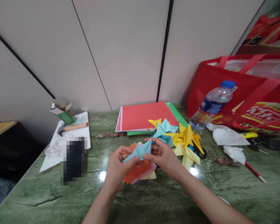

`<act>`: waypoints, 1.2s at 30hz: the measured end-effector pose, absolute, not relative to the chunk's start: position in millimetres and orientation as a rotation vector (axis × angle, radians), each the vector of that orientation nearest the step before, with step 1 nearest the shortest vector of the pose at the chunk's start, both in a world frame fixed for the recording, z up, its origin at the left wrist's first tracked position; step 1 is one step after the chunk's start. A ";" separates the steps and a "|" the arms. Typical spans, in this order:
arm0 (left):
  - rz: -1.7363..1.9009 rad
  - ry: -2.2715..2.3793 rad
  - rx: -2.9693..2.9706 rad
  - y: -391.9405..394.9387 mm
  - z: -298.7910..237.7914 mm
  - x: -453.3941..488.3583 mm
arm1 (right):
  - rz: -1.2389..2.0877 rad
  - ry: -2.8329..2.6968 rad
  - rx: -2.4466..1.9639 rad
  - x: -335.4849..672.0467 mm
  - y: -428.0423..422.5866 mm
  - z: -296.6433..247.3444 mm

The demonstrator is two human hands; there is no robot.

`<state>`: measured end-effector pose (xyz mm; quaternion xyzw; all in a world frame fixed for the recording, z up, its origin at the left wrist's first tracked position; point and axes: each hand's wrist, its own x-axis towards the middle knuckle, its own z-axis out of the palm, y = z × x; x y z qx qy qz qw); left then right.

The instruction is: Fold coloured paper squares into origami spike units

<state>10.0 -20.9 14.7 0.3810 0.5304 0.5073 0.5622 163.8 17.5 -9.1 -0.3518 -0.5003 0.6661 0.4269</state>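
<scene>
Between my two hands is a light blue origami piece [140, 151] with pointed folds. My left hand [120, 163] pinches its left side, thumb in front and fingers behind. On the other side, my right hand [162, 157] grips its right part the same way. Below the piece, on the table, lie sheets of orange paper [137, 171] with pink and pale yellow ones showing under them. Just beyond my right hand sits a pile of folded paper pieces: yellow origami [186, 133], blue origami [165, 127] and pale yellow origami [188, 155].
A stack of coloured paper [144, 116] lies against the wall. To the right stand a water bottle [211, 104] and a red bag [242, 93], with tissues [231, 135] and a brush [253, 172] nearer. On the left, a white board [45, 163] carries a small box [64, 115] and a wooden-handled tool [76, 126].
</scene>
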 end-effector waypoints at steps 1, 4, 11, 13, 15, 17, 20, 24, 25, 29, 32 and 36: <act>1.175 1.247 0.899 -21.0 15.1 9.4 | 1.662 -1.262 -0.885 164.2 17.7 -9.0; 1.092 1.236 0.908 -20.7 16.1 8.2 | 1.655 -1.319 -0.909 165.3 18.2 -8.4; 0.991 1.256 0.902 -20.2 15.6 8.1 | 1.709 -1.365 -0.894 164.6 19.2 -13.2; 1.003 1.262 0.903 -20.4 15.2 8.6 | 1.717 -1.357 -0.878 163.9 19.1 -14.4; 1.016 1.269 0.901 -20.4 14.8 9.0 | 1.708 -1.348 -0.869 163.5 19.0 -14.2; 1.018 1.271 0.895 -20.3 14.2 8.9 | 1.685 -1.352 -0.878 163.5 18.9 -13.1; 0.990 1.236 0.922 -20.5 13.2 7.2 | 1.658 -1.382 -0.894 163.7 19.0 -11.6; 0.931 1.183 1.098 -21.3 12.3 4.5 | 1.627 -1.418 -0.909 162.8 18.7 -12.8; 0.924 1.191 1.143 -21.4 12.1 4.5 | 1.616 -1.423 -0.920 162.3 18.5 -13.4; 0.907 1.354 1.180 -20.0 10.7 7.0 | 1.595 -1.434 -0.928 160.5 17.2 -14.2; 0.898 1.423 1.184 -19.0 9.4 9.2 | 1.568 -1.460 -0.923 160.2 16.0 -12.9; 0.849 1.402 1.222 -19.8 8.7 9.8 | 1.533 -1.521 -0.918 161.0 14.8 -8.8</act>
